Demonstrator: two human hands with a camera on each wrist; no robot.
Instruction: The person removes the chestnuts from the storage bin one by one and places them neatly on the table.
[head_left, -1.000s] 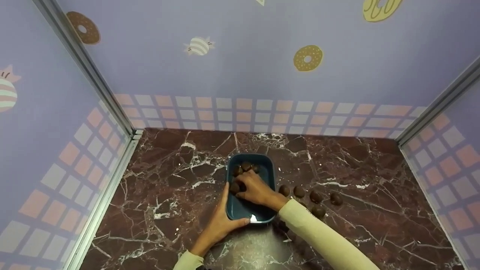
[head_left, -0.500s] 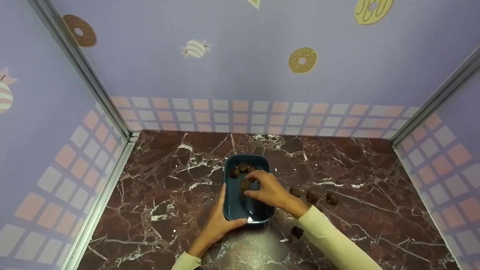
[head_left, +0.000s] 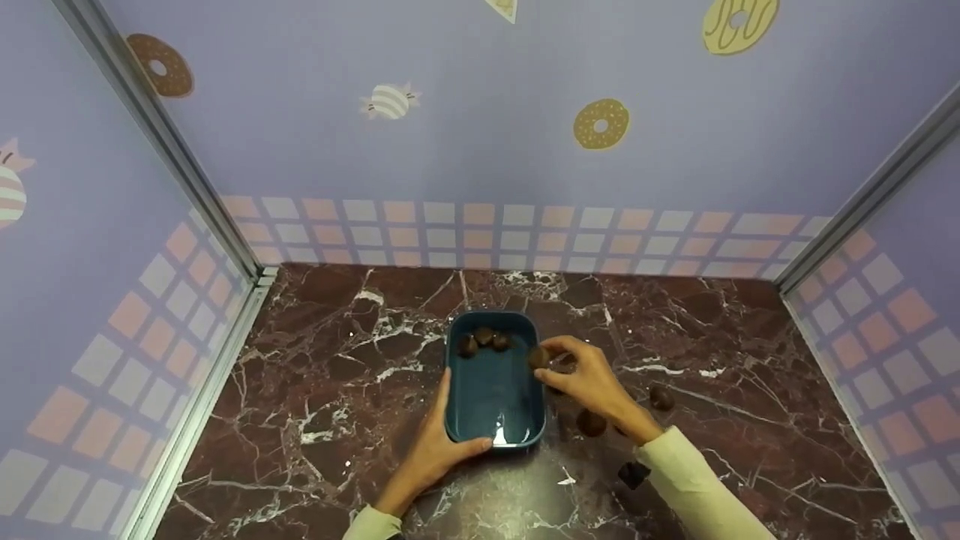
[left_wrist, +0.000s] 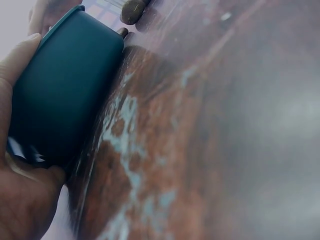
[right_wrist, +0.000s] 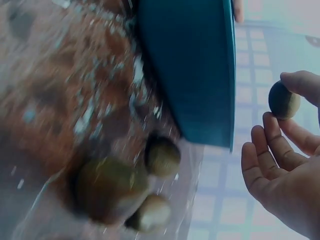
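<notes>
A teal rectangular dish (head_left: 493,390) stands on the marble counter with three brown balls (head_left: 484,339) at its far end. My left hand (head_left: 448,429) grips the dish's near-left corner, thumb on the front rim. In the left wrist view that left hand (left_wrist: 25,200) wraps round the dish (left_wrist: 65,95). My right hand (head_left: 553,363) pinches one brown ball (head_left: 538,357) just above the dish's right rim. In the right wrist view the ball (right_wrist: 284,100) sits between thumb and fingers of the right hand (right_wrist: 295,127), beside the dish (right_wrist: 195,65).
More brown balls lie on the counter right of the dish (head_left: 591,422) (head_left: 660,397), with a darker one (head_left: 634,474) nearer me. The right wrist view shows three balls (right_wrist: 162,156) by the dish's side. Purple patterned walls enclose the counter on three sides.
My right hand has lifted a ball from the dish's left side and carried it rightward to the right rim. The left hand has kept its hold on the dish.
</notes>
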